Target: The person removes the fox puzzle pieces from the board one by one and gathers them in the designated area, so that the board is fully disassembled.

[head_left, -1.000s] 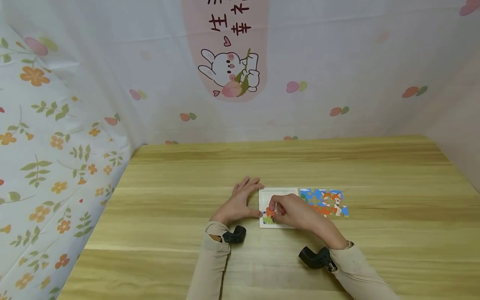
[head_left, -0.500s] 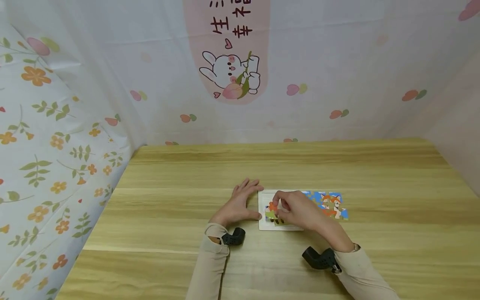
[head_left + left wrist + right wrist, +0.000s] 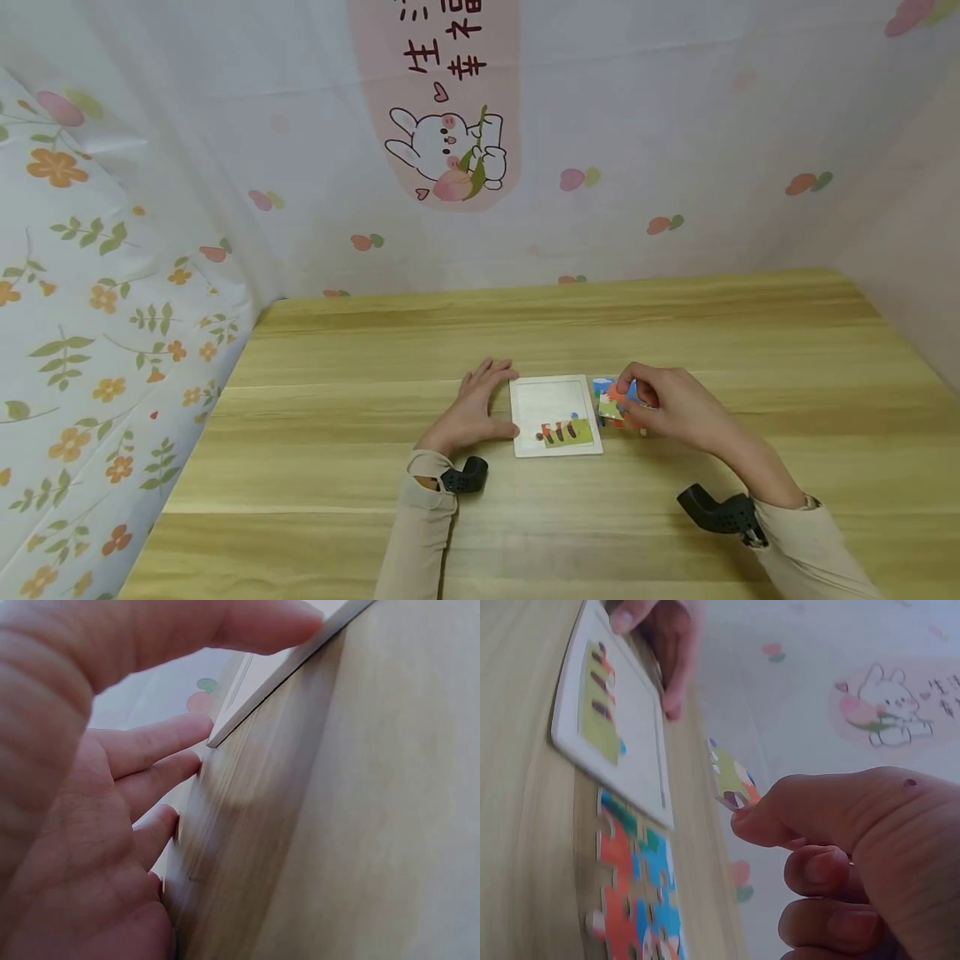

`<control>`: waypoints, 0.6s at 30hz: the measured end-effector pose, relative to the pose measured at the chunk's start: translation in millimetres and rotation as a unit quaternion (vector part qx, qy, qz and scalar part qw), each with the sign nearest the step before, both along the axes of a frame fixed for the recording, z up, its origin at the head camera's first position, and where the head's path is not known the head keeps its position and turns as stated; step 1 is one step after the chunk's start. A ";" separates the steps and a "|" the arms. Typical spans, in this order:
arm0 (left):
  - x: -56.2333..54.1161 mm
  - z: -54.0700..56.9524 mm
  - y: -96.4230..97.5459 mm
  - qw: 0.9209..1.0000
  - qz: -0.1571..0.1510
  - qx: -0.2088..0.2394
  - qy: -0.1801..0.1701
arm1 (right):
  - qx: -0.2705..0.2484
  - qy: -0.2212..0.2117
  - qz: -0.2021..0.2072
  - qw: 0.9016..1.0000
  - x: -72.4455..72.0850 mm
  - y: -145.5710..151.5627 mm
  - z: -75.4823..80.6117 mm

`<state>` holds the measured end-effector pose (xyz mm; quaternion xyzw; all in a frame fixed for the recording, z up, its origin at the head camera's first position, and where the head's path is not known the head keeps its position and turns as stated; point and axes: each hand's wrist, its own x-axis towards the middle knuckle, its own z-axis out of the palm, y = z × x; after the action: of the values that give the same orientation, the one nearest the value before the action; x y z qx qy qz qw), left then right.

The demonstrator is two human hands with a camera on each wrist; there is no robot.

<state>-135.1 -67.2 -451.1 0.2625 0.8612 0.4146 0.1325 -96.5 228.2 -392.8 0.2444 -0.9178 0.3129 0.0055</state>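
Note:
My left hand lies at the left side of a white puzzle tray, thumb and index finger spread straight along its edge. In the left wrist view the thumb rests on the tray's edge and the index fingertip touches its corner. A strip of joined green puzzle pieces sits in the tray's near right corner. My right hand pinches a green and orange puzzle piece between thumb and index finger, raised over the loose pieces right of the tray.
Blue and orange fox puzzle pieces lie on the wooden table beside the tray's right edge, partly hidden by my right hand in the head view. A patterned white cloth hangs behind the table, another at the left.
My right hand has lifted the puzzle piece from the tray's left part and carried it right, over the loose pieces. The left hand has stayed at the tray's edge.

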 end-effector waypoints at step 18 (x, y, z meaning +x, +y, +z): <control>-2.5 -1.3 -2.3 1.000 0.000 0.021 0.003 | 0.015 -0.055 0.037 0.998 12.2 12.1 -20.5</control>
<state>-137.6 -69.4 -452.4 0.2661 0.8528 0.4317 0.1248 -84.3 240.3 -413.3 0.2609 -0.9115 0.3121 -0.0608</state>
